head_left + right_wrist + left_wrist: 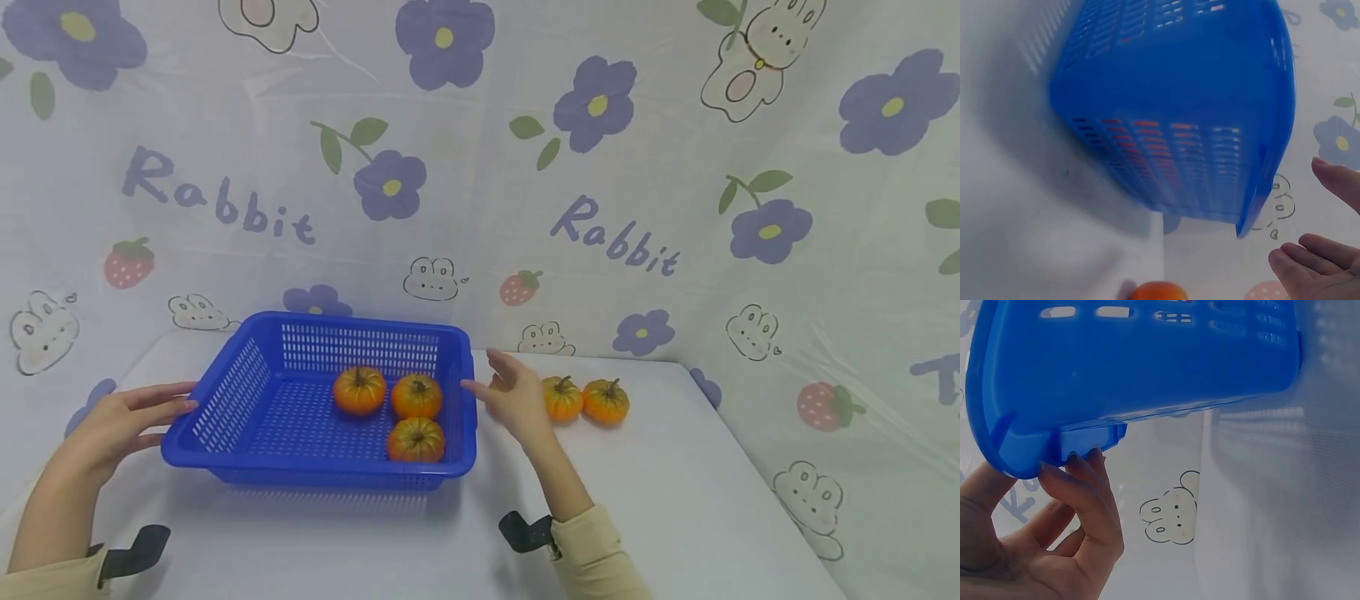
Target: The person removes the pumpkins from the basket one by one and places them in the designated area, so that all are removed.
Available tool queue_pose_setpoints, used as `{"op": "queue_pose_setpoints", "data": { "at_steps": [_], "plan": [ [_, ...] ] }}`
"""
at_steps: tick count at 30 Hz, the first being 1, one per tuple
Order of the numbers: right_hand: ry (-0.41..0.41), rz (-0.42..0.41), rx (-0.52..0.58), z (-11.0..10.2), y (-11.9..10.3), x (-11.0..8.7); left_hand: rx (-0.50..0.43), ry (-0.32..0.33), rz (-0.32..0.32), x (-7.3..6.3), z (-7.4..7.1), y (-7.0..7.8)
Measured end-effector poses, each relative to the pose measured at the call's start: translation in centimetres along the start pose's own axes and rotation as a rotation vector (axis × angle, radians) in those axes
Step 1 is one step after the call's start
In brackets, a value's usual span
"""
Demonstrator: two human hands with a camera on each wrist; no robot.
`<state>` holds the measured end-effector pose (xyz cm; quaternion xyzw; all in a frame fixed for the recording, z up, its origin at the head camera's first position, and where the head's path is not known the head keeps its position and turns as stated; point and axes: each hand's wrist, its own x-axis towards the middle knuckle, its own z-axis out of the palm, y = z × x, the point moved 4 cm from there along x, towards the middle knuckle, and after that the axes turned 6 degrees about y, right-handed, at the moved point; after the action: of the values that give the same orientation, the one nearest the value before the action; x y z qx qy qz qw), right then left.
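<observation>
A blue plastic basket (300, 471) with slotted walls holds three small orange pumpkins: one (360, 390) near the middle, one (417, 397) at the right and one (416, 440) at the front right. My left hand (123, 425) grips its left rim; in the left wrist view the curled fingertips (1094, 456) touch the rim's underside, and the rim hides part of the thumb. My right hand (517, 400) is beside the right rim with thumb and fingers spread. The right wrist view shows that hand (1322, 269) apart from the basket (1179, 81), holding nothing.
Right of my right hand, two more pumpkins, one (562, 400) and another (606, 402), sit on the white table (675, 500). My hand partly covers that spot. A patterned cloth (480, 167) hangs behind the table. Dark wrist mounts (525, 532) are on both arms.
</observation>
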<state>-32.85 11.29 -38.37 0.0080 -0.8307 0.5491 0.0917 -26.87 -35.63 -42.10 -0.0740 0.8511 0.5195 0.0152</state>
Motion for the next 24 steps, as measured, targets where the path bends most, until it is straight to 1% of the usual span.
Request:
{"op": "queue_pose_setpoints", "data": {
  "at_steps": [7,17,24],
  "plan": [
    [-0.040,-0.042,-0.007,1.2,-0.5,-0.8,0.006,0.004,0.004,0.1,0.0,-0.1],
    [-0.124,-0.045,0.052,2.5,-1.5,-1.8,0.001,0.004,0.003,0.1,-0.1,-0.1],
    [-0.128,-0.037,0.031,3.4,-1.8,-2.3,0.004,0.005,-0.004,0.1,-0.1,-0.1]
  ]
}}
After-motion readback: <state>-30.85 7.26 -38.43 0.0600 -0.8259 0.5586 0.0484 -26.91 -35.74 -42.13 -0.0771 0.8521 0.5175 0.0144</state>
